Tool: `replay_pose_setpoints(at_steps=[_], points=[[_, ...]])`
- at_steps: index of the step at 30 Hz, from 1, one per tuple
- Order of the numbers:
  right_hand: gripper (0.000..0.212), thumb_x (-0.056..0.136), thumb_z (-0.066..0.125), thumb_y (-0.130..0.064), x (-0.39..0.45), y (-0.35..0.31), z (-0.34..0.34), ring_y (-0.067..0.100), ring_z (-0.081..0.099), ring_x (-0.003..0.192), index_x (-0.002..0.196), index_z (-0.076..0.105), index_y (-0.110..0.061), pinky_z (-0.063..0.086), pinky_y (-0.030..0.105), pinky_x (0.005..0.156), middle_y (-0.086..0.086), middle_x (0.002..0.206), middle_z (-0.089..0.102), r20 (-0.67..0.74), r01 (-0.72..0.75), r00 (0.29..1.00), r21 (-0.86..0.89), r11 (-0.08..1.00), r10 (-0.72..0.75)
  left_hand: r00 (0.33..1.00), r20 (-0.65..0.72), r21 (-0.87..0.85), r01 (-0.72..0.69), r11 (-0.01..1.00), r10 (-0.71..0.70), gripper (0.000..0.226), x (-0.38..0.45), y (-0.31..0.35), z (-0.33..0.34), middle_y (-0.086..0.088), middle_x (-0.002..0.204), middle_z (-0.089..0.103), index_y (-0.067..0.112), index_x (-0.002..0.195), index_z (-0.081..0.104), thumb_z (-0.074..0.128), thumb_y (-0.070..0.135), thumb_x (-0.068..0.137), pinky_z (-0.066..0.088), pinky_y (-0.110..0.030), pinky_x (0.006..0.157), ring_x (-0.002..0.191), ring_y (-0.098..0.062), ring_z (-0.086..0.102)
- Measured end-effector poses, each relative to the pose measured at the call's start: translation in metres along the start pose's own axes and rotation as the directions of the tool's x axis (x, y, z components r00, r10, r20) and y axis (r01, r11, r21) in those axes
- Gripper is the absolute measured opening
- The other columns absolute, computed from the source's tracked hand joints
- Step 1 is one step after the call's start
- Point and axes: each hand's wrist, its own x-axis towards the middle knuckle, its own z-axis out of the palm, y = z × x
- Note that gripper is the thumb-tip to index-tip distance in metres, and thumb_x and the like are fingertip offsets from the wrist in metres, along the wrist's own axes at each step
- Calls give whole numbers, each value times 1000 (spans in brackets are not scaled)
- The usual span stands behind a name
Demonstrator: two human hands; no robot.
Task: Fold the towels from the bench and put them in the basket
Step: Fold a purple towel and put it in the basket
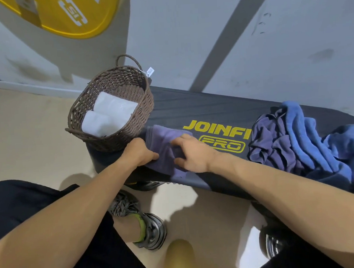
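Left hand (139,151) curled, gripping near-left edge of purple towel (164,149) on bench (191,106). Right hand (194,153) flat, fingers spread, pressing it. Unfolded towels (296,139) right of it; basket (112,108) beyond left hand, holding white towels (108,115).

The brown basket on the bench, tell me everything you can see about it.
The brown basket is oval, woven from dark rope-like strands, with a loop handle at its far end and a small white tag hanging beside that. It stands upright on the left end of the black bench. Two folded white towels lie inside. The purple towel lies right beside its base; neither hand touches it.
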Motion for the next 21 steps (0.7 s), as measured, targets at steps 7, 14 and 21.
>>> replay_pose_setpoints(at_steps=[7,14,21], points=[[83,66,76,-23,-21,3,-43,30,39,129,143,44,-14,36,40,109,9,138,45,-332,173,925,-66,983,-185,818,-205,-113,-566,817,538,40,-33,51,-19,9,75,55,34,79,41,75,14,75,38,-16,60,69,-5,55],[36,75,75,-40,-43,14,-67,19,59,111,104,57,-27,19,45,120,-8,100,64,-276,141,944,-156,978,-180,568,-199,-173,-822,542,798,19,-68,81,-42,16,90,73,21,97,75,80,17,79,48,-13,77,83,1,67],[31,96,63,-37,-69,30,-84,2,46,51,67,54,-31,34,17,52,-23,53,53,-59,35,998,181,983,-24,732,-95,-516,-616,595,674,18,-63,82,-33,12,97,75,16,101,76,66,5,91,47,-9,79,91,5,67]])
